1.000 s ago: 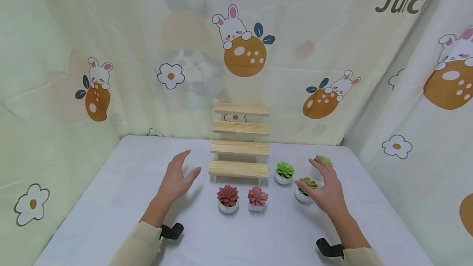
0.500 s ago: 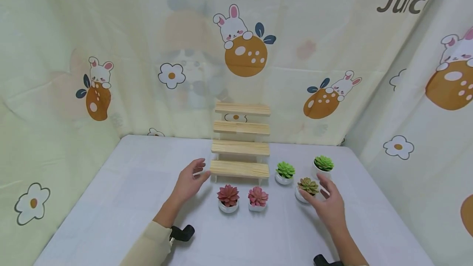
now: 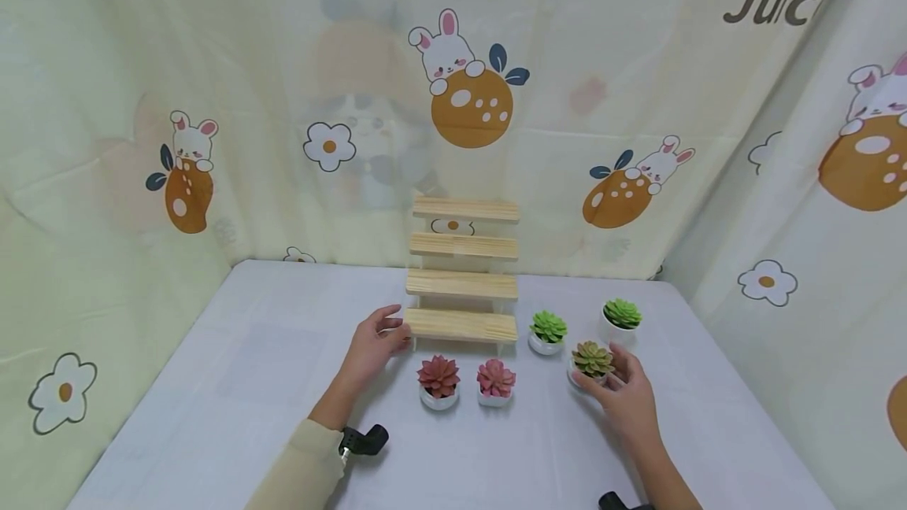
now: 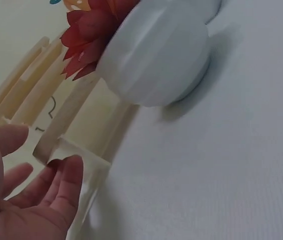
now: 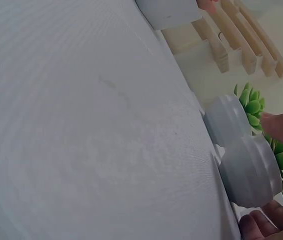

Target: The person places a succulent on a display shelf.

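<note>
My right hand (image 3: 627, 396) has its thumb and fingers round the olive-green potted succulent (image 3: 591, 359), whose white pot (image 5: 251, 172) stands on the table. In the right wrist view its fingers (image 5: 266, 222) are at the pot's lower side; thumb contact is unclear. My left hand (image 3: 373, 347) is at the left end of the lowest shelf of a stepped wooden rack (image 3: 460, 325). In the left wrist view its fingertips (image 4: 73, 167) touch the shelf's end while the thumb is apart. A dark red succulent (image 3: 438, 376) and a pink succulent (image 3: 495, 378) stand before the rack.
Two bright green potted succulents, one nearer the rack (image 3: 547, 329) and one farther right (image 3: 620, 317), stand behind the right hand. A printed curtain (image 3: 567, 38) hangs behind the white table (image 3: 283, 321) and along its sides.
My right hand has lowered and closed in round the olive-green succulent's pot. My left hand has moved right to the lowest shelf's end. The plants and rack have stayed in place.
</note>
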A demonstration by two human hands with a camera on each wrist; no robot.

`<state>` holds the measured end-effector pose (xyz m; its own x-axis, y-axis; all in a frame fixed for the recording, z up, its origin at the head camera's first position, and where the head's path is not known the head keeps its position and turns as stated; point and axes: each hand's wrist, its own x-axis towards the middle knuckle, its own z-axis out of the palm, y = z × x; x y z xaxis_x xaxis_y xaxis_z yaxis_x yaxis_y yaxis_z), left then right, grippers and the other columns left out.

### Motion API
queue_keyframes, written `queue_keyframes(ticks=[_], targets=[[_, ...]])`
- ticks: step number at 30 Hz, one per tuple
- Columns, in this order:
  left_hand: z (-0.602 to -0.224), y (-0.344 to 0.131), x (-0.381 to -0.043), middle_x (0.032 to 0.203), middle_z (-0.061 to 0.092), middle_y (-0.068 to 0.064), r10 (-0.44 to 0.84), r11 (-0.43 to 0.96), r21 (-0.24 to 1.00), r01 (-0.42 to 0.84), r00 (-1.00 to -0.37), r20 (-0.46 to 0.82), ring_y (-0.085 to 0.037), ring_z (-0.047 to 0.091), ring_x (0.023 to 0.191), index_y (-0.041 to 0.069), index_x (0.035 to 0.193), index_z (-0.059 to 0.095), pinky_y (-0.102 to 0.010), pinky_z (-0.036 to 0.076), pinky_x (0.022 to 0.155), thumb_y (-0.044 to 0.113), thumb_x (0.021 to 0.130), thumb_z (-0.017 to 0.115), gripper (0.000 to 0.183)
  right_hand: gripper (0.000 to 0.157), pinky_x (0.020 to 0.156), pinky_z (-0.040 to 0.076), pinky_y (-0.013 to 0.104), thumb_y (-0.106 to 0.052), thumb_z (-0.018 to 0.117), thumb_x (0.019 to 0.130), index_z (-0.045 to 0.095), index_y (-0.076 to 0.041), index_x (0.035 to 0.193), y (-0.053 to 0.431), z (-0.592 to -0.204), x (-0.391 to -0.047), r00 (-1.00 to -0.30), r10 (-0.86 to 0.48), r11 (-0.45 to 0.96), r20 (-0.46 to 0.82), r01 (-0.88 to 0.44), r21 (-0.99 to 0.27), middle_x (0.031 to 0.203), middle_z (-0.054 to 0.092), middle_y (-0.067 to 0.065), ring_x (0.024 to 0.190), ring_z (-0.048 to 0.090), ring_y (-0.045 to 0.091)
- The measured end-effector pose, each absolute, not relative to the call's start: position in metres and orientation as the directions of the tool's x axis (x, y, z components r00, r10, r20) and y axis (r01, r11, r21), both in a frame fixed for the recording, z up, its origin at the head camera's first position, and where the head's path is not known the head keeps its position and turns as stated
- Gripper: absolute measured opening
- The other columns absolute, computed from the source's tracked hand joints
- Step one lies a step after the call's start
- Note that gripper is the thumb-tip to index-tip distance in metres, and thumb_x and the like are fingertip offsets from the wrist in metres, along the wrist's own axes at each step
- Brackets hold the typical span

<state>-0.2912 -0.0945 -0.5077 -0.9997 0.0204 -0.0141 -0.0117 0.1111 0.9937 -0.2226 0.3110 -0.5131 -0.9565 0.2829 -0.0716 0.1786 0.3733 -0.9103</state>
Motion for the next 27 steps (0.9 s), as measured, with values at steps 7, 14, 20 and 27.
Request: queue_keyframes(ticks=[7, 14, 20, 27], targets=[[-0.508, -0.09, -0.294, 0.115, 0.067, -0.02, -0.015, 0.055, 0.997, -0.054, -0.998, -0.054, -0.021, 0.075, 0.087, 0.001, 0.142, 0.056, -0.035, 0.065, 0.082, 0.007, 0.097, 0.068, 0.047, 0.101, 0.076, 0.04, -0.004, -0.032, 0.087, 0.083, 0.027, -0.006, 0.161, 0.311, -0.514, -0.225, -0.958, 0.269, 0.369, -0.096, 0.195, -0.909, 0.156, 0.041, 0.025, 0.142, 0.047, 0.037], [-0.508, -0.09, -0.299, 0.116, 0.067, -0.02, -0.022, 0.04, 0.996, -0.082, -0.997, -0.081, -0.018, 0.074, 0.082, 0.002, 0.142, 0.056, -0.033, 0.065, 0.081, 0.007, 0.097, 0.068, 0.047, 0.096, 0.077, 0.04, -0.004, -0.034, 0.086, 0.084, 0.034, -0.001, 0.156, 0.31, -0.515, -0.226, -0.953, 0.291, 0.414, -0.085, 0.205, -0.887, 0.152, 0.047, 0.024, 0.137, 0.051, 0.033], [-0.511, -0.09, -0.305, 0.115, 0.068, -0.02, -0.038, 0.049, 0.995, -0.084, -0.996, -0.083, -0.018, 0.072, 0.083, 0.002, 0.139, 0.06, -0.033, 0.065, 0.08, 0.008, 0.096, 0.07, 0.044, 0.091, 0.074, 0.042, -0.001, -0.037, 0.085, 0.085, 0.039, 0.002, 0.153, 0.309, -0.517, -0.229, -0.946, 0.312, 0.452, -0.089, 0.23, -0.862, 0.147, 0.051, 0.027, 0.133, 0.053, 0.033], [-0.508, -0.089, -0.306, 0.115, 0.068, -0.02, -0.036, 0.065, 0.994, -0.09, -0.996, -0.088, -0.017, 0.07, 0.087, 0.002, 0.137, 0.062, -0.034, 0.065, 0.082, 0.006, 0.095, 0.071, 0.043, 0.094, 0.084, 0.05, 0.009, -0.041, 0.084, 0.084, 0.038, 0.004, 0.153, 0.311, -0.516, -0.228, -0.943, 0.314, 0.47, -0.11, 0.256, -0.845, 0.148, 0.05, 0.029, 0.136, 0.052, 0.037]])
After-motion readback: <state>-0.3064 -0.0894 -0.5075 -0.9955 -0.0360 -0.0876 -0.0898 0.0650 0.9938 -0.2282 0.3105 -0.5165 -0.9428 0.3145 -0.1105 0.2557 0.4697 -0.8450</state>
